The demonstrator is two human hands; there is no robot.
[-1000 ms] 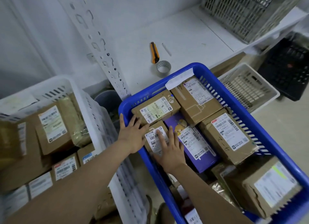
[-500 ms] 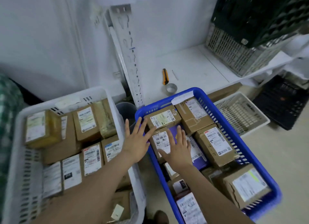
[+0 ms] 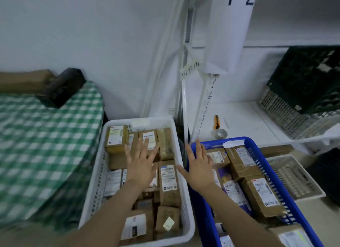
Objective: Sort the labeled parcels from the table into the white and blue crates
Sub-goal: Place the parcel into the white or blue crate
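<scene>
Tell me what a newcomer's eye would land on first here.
Two open hands stand out: the left hand is spread above the white crate, and the right hand is over the left rim of the blue crate. Both crates sit side by side, packed with labeled brown parcels. A green checked cloth fills the left.

green-checked cloth (image 3: 42,145), blue crate (image 3: 257,151)

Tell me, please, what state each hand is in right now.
Left hand: open, fingers spread over the white crate, holding nothing.
Right hand: open, fingers spread over the blue crate at its left edge, holding nothing.
</scene>
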